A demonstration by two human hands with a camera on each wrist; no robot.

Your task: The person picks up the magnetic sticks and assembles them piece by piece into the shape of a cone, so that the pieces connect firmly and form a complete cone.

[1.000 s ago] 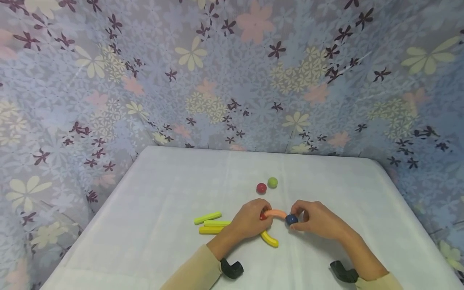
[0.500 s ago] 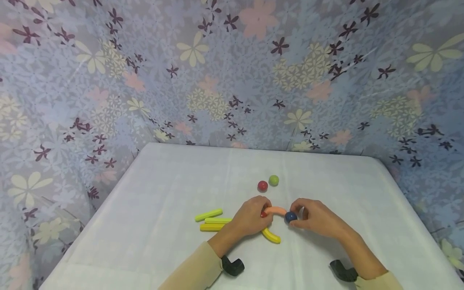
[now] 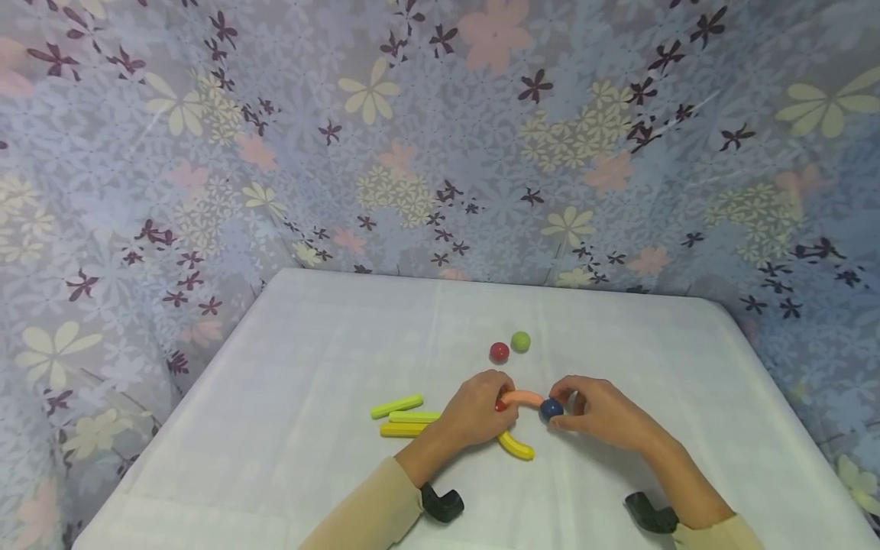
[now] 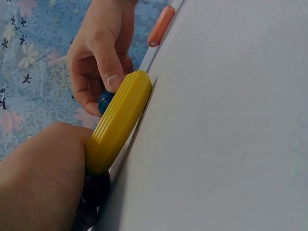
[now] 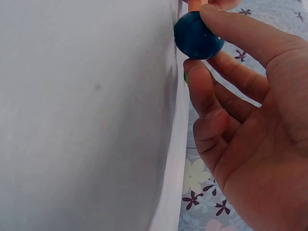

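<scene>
My right hand (image 3: 605,412) pinches a dark blue ball (image 3: 551,409) between thumb and fingers; the right wrist view shows the same blue ball (image 5: 198,36) against the thumb. An orange curved stick (image 3: 524,398) spans from that ball to a red ball (image 3: 499,405), which my left hand (image 3: 477,411) grips, partly hidden by the fingers. From under the left hand a yellow curved stick (image 3: 516,446) extends toward the front; it looms large as a yellow stick (image 4: 119,122) in the left wrist view.
Behind the hands lie a loose red ball (image 3: 499,352) and a green ball (image 3: 520,341). Left of the left hand are two lime sticks (image 3: 396,406) and a yellow stick (image 3: 402,430). An orange stick (image 4: 161,26) shows in the left wrist view. A floral cloth (image 3: 440,137) hangs behind the table.
The head view has shifted slightly. Both hands keep their hold, and the thumb and fingers of my right hand have moved only slightly around the blue ball.
</scene>
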